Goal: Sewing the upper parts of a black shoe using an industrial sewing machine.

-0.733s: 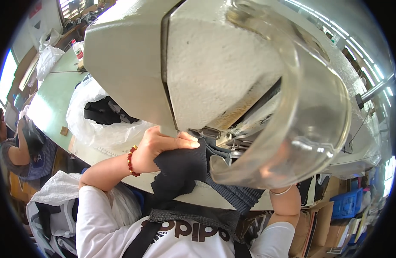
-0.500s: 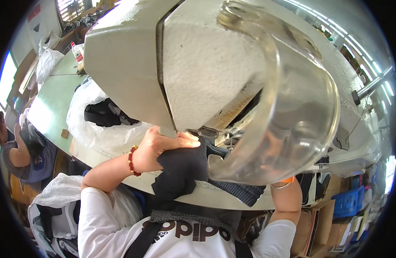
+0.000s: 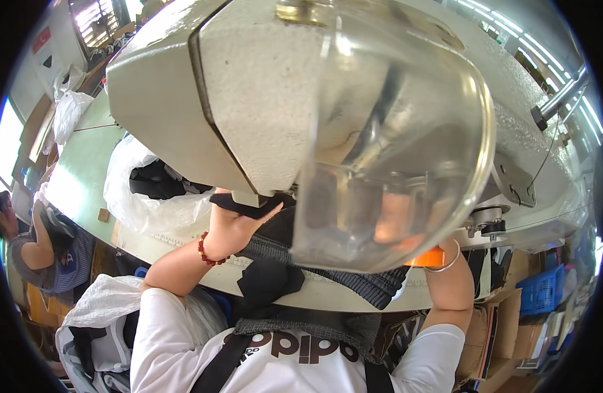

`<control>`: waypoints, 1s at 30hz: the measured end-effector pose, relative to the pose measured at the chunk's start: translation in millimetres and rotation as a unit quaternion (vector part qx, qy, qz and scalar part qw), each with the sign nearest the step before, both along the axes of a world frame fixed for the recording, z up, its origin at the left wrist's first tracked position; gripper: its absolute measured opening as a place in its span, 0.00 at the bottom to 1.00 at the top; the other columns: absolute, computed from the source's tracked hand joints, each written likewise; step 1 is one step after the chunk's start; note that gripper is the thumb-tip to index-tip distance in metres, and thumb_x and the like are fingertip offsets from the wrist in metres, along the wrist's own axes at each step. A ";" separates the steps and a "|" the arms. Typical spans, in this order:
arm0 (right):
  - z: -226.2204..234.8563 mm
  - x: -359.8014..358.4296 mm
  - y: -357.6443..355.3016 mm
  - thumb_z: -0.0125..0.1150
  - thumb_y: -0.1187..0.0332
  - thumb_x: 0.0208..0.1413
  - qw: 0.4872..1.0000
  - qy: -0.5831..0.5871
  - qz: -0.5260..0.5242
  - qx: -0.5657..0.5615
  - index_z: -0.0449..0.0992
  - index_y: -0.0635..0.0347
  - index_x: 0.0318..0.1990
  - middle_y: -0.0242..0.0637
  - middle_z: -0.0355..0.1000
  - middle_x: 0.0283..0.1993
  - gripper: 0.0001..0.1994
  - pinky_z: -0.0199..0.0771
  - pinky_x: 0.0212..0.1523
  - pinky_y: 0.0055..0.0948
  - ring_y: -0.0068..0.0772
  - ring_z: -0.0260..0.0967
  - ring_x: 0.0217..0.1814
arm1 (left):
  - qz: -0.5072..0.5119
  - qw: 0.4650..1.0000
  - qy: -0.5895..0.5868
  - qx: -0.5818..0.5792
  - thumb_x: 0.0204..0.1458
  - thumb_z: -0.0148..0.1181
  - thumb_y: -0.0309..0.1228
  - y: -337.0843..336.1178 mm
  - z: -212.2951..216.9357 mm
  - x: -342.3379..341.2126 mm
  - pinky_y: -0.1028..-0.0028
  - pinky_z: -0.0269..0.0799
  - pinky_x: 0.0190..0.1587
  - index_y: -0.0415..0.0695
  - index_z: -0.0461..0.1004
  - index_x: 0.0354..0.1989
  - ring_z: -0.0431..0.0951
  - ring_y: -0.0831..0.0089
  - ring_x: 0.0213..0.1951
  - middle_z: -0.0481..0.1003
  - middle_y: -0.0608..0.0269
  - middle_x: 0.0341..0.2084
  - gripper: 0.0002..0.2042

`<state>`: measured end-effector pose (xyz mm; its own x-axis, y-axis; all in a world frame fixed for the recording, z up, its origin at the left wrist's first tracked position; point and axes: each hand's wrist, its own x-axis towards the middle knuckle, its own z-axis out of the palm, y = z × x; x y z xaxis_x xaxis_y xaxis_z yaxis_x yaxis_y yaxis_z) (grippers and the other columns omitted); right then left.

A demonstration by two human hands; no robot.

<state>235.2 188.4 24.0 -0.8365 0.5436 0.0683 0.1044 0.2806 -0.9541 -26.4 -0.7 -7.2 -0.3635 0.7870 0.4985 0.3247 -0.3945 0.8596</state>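
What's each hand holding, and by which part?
Left hand: black fabric, by its left edge, fingers mostly hidden. Right hand: blurred behind the clear shield, orange item near its wrist; hold can't be told.

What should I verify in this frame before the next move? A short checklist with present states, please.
1. Left hand touching the black fabric: ok, its thumb is against it.
2. Right hand firmly holding fabric: cannot tell, it is blurred behind the clear shield.
3. Ribbed fabric supported by the worktop: ok where visible.
4. Clear view under the machine head: not ok, parts and shield obscure it.
5. Needle position: cannot tell, not discernible.
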 end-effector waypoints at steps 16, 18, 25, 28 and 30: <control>2.8 14.6 -1.3 0.59 0.76 0.61 1.000 -0.011 -0.009 -0.004 0.83 0.65 0.41 0.50 0.81 0.40 0.07 0.79 0.45 0.40 0.49 0.79 0.40 | -0.078 0.978 0.190 0.032 0.59 0.66 0.17 2.9 13.6 -14.1 0.69 0.77 0.53 0.36 0.85 0.42 0.84 0.71 0.47 0.86 0.62 0.42 0.06; 2.7 16.1 -1.3 0.59 0.77 0.61 1.000 -0.012 -0.008 -0.002 0.83 0.65 0.41 0.50 0.81 0.40 0.07 0.78 0.45 0.40 0.49 0.79 0.40 | -0.070 0.997 0.035 -0.011 0.58 0.66 0.17 -1.2 14.0 -5.3 0.70 0.77 0.52 0.36 0.85 0.42 0.84 0.72 0.47 0.86 0.61 0.42 0.06; 1.4 14.2 -0.8 0.59 0.77 0.61 1.000 -0.008 -0.003 0.001 0.83 0.65 0.41 0.49 0.81 0.40 0.07 0.78 0.45 0.40 0.49 0.79 0.40 | 0.001 1.000 -0.029 -0.001 0.57 0.67 0.17 -0.9 16.8 2.9 0.72 0.79 0.48 0.35 0.85 0.42 0.85 0.71 0.43 0.87 0.59 0.40 0.06; 2.3 13.7 -0.6 0.59 0.77 0.61 1.000 -0.008 -0.001 0.003 0.83 0.66 0.41 0.49 0.81 0.40 0.07 0.78 0.45 0.40 0.49 0.79 0.40 | -0.006 0.996 0.048 -0.080 0.57 0.67 0.18 -2.5 23.7 0.8 0.71 0.80 0.47 0.36 0.85 0.43 0.87 0.68 0.41 0.87 0.58 0.40 0.07; 3.3 14.1 -0.5 0.58 0.77 0.61 1.000 -0.009 -0.004 0.005 0.83 0.66 0.41 0.49 0.81 0.40 0.07 0.78 0.45 0.40 0.49 0.79 0.40 | -0.052 0.989 0.127 0.048 0.55 0.68 0.20 0.0 27.4 0.6 0.69 0.80 0.47 0.36 0.85 0.44 0.87 0.64 0.41 0.87 0.57 0.40 0.09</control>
<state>249.3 187.8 27.3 -0.8336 0.5493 0.0586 0.1240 0.2894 -0.9491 -25.8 -0.7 20.2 -0.1358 0.7585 0.6374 0.4793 -0.5128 0.7123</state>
